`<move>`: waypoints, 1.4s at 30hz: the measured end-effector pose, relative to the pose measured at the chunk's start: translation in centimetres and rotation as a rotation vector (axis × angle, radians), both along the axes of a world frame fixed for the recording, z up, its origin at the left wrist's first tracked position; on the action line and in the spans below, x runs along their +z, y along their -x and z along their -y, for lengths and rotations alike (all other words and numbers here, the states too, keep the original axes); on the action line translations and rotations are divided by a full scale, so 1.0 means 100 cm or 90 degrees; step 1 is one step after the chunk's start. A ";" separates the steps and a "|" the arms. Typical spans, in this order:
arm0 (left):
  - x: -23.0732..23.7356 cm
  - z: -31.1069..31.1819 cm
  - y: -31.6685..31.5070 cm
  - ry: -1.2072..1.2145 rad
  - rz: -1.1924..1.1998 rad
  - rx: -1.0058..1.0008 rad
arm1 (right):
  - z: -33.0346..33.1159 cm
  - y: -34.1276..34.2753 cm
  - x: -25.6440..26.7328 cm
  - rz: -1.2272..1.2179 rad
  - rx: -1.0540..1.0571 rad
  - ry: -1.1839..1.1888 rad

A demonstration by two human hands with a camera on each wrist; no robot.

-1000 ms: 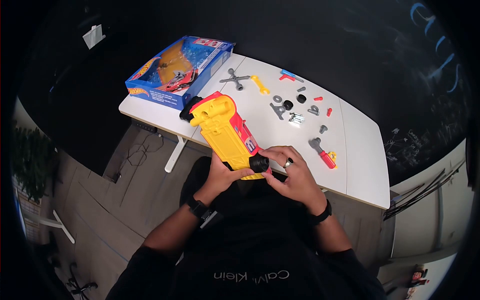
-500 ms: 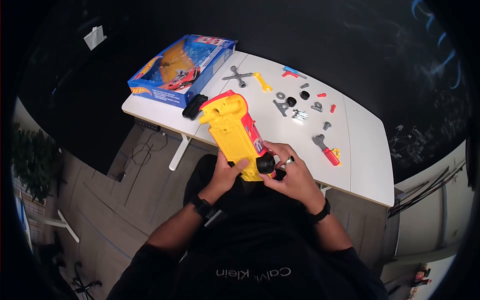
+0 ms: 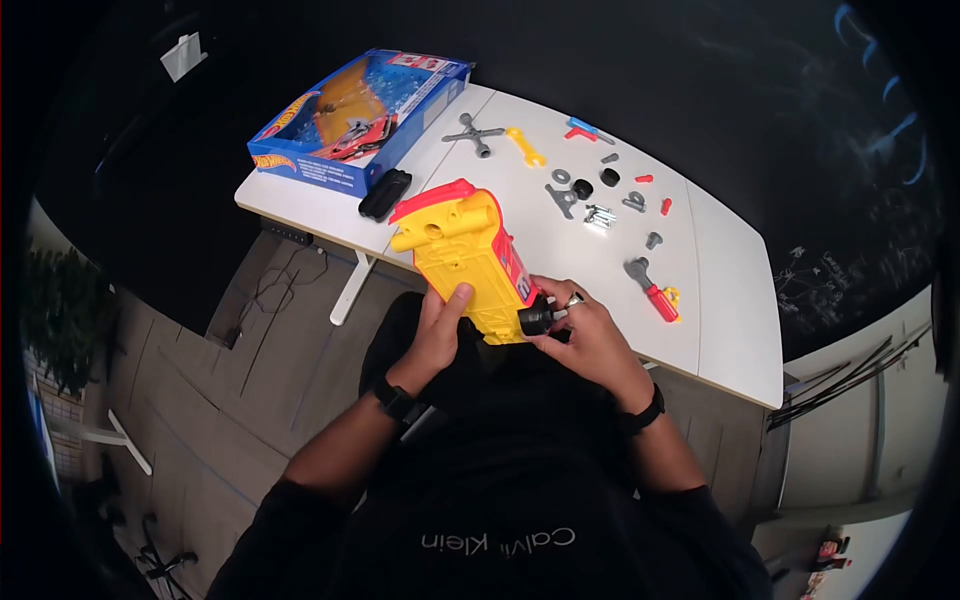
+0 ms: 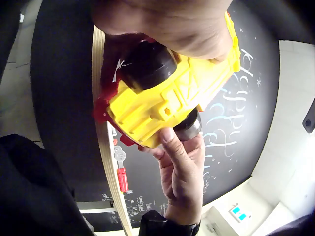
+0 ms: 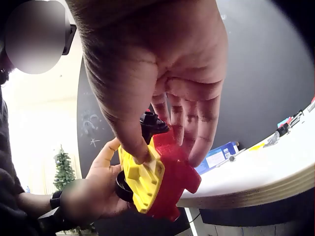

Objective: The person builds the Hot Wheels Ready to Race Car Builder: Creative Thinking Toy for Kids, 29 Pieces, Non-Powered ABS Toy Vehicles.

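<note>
A toy car (image 3: 455, 270), red with a yellow underside, is held up at the table's near edge, its underside facing the head camera. My left hand (image 3: 432, 335) grips it by the side, thumb lying on the yellow base. At the lower end sits a black wheel (image 3: 536, 318), with the thumb and fingers of my right hand (image 3: 590, 335) on either side of it. In the right wrist view the right thumb presses the yellow end (image 5: 140, 184) while the fingers reach over the red body (image 5: 172, 167). Another black wheel (image 4: 150, 66) shows beneath my left hand.
On the white table (image 3: 640, 350) stand a blue toy box (image 3: 325, 174) and a black case-like object (image 3: 385, 195). Beyond lie a grey cross wrench (image 3: 473, 134), a yellow wrench (image 3: 525, 147), several small grey, black and red parts, and a red-handled tool (image 3: 662, 303).
My left hand has slid up along the car's underside, away from the lower wheel. The car has shifted slightly, and its far end no longer overlaps the black object. The right hand stays at the wheel.
</note>
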State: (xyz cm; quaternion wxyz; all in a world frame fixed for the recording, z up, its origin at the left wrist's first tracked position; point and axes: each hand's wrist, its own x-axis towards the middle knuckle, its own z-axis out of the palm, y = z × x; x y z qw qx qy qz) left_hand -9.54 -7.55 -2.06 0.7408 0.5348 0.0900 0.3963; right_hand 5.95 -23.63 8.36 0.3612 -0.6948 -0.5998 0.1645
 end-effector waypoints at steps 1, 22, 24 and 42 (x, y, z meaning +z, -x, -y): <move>0.001 -0.001 -0.001 0.000 0.000 -0.004 | -0.001 -0.003 -0.002 0.000 -0.004 0.000; 0.005 -0.007 -0.006 0.157 0.042 -0.102 | -0.124 -0.228 0.023 0.404 -0.129 0.149; 0.006 -0.007 -0.006 0.154 0.052 -0.111 | -0.144 -0.260 -0.004 0.400 -0.062 0.160; 0.004 -0.009 -0.006 0.272 0.016 -0.156 | -0.054 -0.027 0.079 0.115 0.080 -0.067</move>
